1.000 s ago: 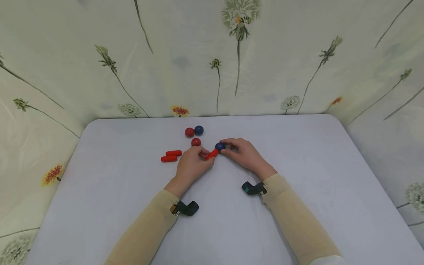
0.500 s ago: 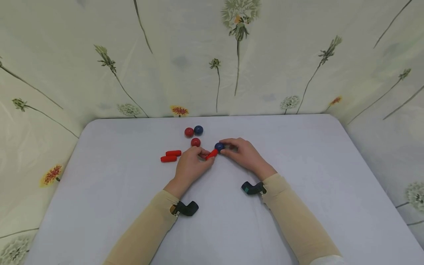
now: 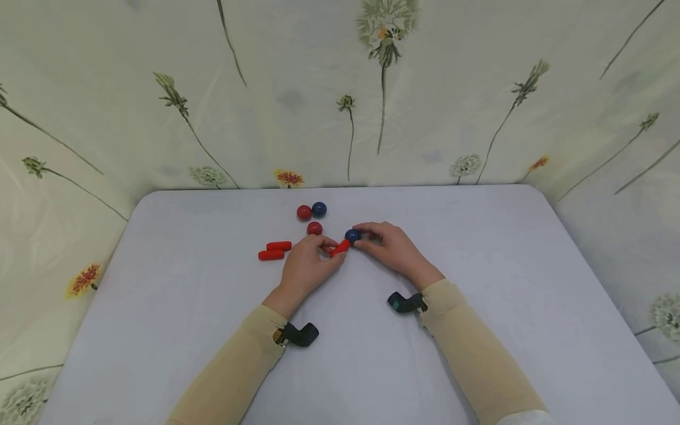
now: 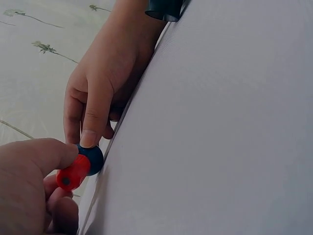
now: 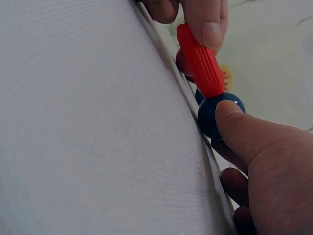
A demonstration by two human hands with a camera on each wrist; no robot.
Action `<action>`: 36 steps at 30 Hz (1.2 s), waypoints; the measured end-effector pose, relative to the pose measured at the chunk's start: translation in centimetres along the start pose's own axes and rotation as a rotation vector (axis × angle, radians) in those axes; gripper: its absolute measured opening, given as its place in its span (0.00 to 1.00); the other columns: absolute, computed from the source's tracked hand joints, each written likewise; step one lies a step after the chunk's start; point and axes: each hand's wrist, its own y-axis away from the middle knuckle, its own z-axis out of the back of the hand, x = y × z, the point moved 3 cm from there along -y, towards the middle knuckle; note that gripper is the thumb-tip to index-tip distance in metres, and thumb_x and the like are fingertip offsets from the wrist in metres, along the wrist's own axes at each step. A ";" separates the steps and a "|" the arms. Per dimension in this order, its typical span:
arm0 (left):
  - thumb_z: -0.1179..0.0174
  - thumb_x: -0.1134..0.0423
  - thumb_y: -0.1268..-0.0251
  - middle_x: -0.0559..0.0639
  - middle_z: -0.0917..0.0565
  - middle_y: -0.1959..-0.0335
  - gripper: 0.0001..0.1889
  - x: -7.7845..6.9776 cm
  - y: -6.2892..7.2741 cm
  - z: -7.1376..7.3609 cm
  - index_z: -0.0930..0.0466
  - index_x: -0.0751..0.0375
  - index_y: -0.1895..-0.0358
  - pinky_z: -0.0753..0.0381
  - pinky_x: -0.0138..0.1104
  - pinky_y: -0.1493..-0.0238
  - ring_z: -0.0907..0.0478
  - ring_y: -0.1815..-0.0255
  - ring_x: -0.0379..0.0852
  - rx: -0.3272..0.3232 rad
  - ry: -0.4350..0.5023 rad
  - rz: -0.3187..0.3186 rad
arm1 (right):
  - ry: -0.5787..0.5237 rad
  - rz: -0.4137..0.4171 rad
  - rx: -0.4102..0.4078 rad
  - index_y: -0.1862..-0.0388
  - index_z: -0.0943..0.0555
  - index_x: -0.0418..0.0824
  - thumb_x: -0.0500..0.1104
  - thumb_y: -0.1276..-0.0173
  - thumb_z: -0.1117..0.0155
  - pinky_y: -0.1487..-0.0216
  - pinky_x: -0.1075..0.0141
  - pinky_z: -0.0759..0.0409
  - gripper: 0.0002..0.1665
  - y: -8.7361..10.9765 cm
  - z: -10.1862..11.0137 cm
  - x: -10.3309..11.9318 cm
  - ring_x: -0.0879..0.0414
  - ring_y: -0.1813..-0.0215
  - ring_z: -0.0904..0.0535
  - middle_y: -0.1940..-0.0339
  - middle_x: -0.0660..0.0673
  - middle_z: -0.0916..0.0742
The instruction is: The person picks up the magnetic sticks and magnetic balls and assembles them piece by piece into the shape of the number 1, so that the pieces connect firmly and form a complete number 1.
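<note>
Between thumb and fingers, my left hand [image 3: 308,265] pinches a red ribbed rod [image 5: 201,61]; a dark hole shows in its near end in the left wrist view. My right hand [image 3: 395,251] pinches a glossy dark blue ball [image 5: 209,117] with thumb and fingertips. One end of the rod meets the ball's surface, and the two hands face each other over the middle of the table. Whether the rod's end sits inside the ball is hidden.
Two more red rods [image 3: 271,255] lie side by side left of my left hand. Beyond it sit two red balls [image 3: 314,228] and another blue ball [image 3: 319,209] on the white-covered table [image 3: 478,236]. A flower-printed cloth [image 3: 297,118] hangs behind the far edge.
</note>
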 end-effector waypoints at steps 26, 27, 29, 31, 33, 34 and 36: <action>0.32 0.57 0.36 0.47 0.24 0.43 0.23 2.0 -1.1 1.4 0.24 0.51 0.38 0.21 0.33 0.65 0.28 0.56 0.43 -0.249 0.155 0.002 | 0.019 0.008 0.008 0.38 0.20 0.56 0.62 0.33 0.36 0.53 0.58 0.25 0.27 -0.3 0.2 0.4 0.57 0.54 0.24 0.54 0.54 0.16; 0.32 0.57 0.36 0.48 0.24 0.42 0.24 2.0 -1.1 1.4 0.25 0.51 0.37 0.21 0.33 0.65 0.27 0.55 0.43 -0.244 0.146 0.007 | 0.019 0.007 0.010 0.38 0.20 0.55 0.62 0.33 0.36 0.53 0.57 0.25 0.27 -0.3 0.2 0.4 0.57 0.54 0.24 0.54 0.54 0.16; 0.32 0.57 0.37 0.49 0.25 0.41 0.25 2.0 -1.2 1.3 0.25 0.50 0.36 0.20 0.33 0.64 0.27 0.53 0.44 -0.238 0.130 0.015 | 0.022 0.004 0.011 0.38 0.20 0.56 0.63 0.33 0.36 0.53 0.58 0.25 0.27 -0.3 0.3 0.4 0.57 0.54 0.24 0.54 0.54 0.16; 0.32 0.57 0.37 0.50 0.26 0.40 0.25 1.9 -1.2 1.3 0.25 0.51 0.37 0.20 0.33 0.63 0.27 0.51 0.44 -0.236 0.129 0.015 | 0.021 0.000 0.012 0.38 0.20 0.56 0.63 0.33 0.36 0.53 0.58 0.25 0.27 -0.3 0.3 0.3 0.57 0.54 0.24 0.54 0.54 0.16; 0.32 0.57 0.37 0.51 0.27 0.39 0.24 1.9 -1.1 1.4 0.24 0.51 0.37 0.20 0.33 0.63 0.26 0.52 0.44 -0.237 0.124 0.013 | 0.018 -0.009 0.013 0.38 0.19 0.56 0.64 0.33 0.36 0.52 0.58 0.25 0.27 -0.3 0.2 0.1 0.58 0.54 0.24 0.54 0.55 0.16; 0.32 0.57 0.37 0.51 0.28 0.39 0.24 1.8 -1.1 1.6 0.24 0.51 0.38 0.20 0.33 0.64 0.26 0.55 0.44 -0.241 0.122 0.011 | 0.013 -0.015 0.014 0.39 0.19 0.56 0.64 0.34 0.36 0.52 0.59 0.25 0.27 -0.2 0.2 0.1 0.58 0.54 0.24 0.53 0.55 0.16; 0.32 0.57 0.37 0.49 0.27 0.40 0.23 1.6 -1.0 2.1 0.23 0.51 0.39 0.20 0.33 0.65 0.25 0.56 0.44 -0.244 0.123 0.010 | 0.007 -0.023 0.016 0.39 0.19 0.56 0.64 0.34 0.36 0.52 0.59 0.25 0.27 -0.1 0.1 0.0 0.58 0.54 0.24 0.54 0.55 0.16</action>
